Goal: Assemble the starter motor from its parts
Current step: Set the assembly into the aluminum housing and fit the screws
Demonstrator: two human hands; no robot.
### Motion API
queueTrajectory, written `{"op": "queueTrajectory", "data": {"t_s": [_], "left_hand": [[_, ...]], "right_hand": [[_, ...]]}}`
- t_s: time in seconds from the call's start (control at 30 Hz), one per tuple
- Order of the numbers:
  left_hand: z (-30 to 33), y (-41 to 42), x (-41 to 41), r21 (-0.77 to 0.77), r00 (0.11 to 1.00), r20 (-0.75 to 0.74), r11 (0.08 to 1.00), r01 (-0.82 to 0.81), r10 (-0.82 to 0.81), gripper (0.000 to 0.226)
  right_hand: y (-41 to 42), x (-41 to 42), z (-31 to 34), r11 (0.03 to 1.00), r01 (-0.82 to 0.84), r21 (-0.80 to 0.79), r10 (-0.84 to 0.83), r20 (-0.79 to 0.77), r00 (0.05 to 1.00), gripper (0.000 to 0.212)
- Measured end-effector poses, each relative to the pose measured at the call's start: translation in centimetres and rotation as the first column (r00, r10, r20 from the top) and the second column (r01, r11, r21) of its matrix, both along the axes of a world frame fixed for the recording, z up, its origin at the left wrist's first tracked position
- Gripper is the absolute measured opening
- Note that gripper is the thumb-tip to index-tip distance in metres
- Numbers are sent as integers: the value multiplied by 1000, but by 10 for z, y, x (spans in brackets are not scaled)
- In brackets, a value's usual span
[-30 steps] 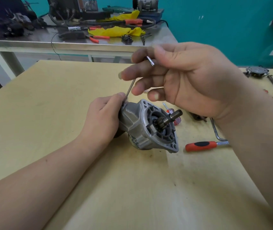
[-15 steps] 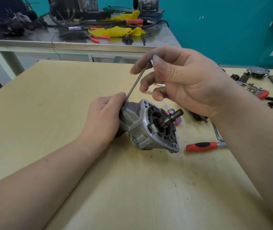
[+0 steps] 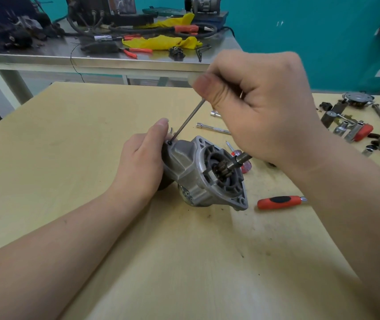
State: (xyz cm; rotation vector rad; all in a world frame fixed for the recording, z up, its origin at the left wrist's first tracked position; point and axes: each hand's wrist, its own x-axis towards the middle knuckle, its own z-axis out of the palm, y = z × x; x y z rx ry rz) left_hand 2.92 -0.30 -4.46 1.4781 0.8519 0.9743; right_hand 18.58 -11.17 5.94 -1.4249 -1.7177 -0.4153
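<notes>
starter motor: lying on its side on the wooden counter, the starter motor has its nose housing and pinion shaft pointing right and toward the camera

left hand: the left hand is wrapped round the rear body of the motor, fingers curled over the top, pinning it down so it can't roll

right hand: the right hand is closed in a fist round the top end of a thin long bolt, thumb on top

long bolt: slants down-left from the fist, lower tip sitting right at a small hole on the housing edge by the left fingertips; can't tell how far it's in

step, my guess: feeding or threading a through bolt to tie the housing to the body

how it'll handle: cast metal, looks heavy and rigid, nothing squishy. The round body wants to roll, so grab it around the barrel like that left hand does. I'd stay off the pinion end since the shaft spins and gives a poor grip. The bolt is skinny and could flex or cross-thread if pushed in at an angle, so keep it lined up with the hole

other stuff nearby: red-handled tool just right of the motor, sockets and loose parts at the far right, a metal bench with clutter behind
</notes>
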Motion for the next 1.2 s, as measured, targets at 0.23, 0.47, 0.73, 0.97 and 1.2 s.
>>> {"op": "queueTrajectory", "data": {"t_s": [0.23, 0.47, 0.73, 0.97, 1.2], "left_hand": [[1, -3, 0, 17, 1000, 16, 1000, 6, -7, 85], [0, -6, -1, 40, 1000, 2, 999, 12, -12, 78], [-1, -3, -1, 23, 1000, 8, 1000, 12, -12, 83], [-2, 0, 0, 14, 1000, -1, 1000, 3, -3, 84], [-3, 1, 1, 1, 1000, 22, 1000, 3, -3, 83]], "right_hand": [[-4, -14, 8, 971, 146, -190, -158, -54, 986, 51], [3, -5, 12, 871, -334, -359, -121, -817, 563, 42], [2, 10, 12, 764, -603, -228, 131, -862, 491, 19], [2, 24, 8, 654, -728, -204, 331, -789, 518, 18], [9, 21, -7, 859, -499, -115, 404, -446, 799, 7]]}}
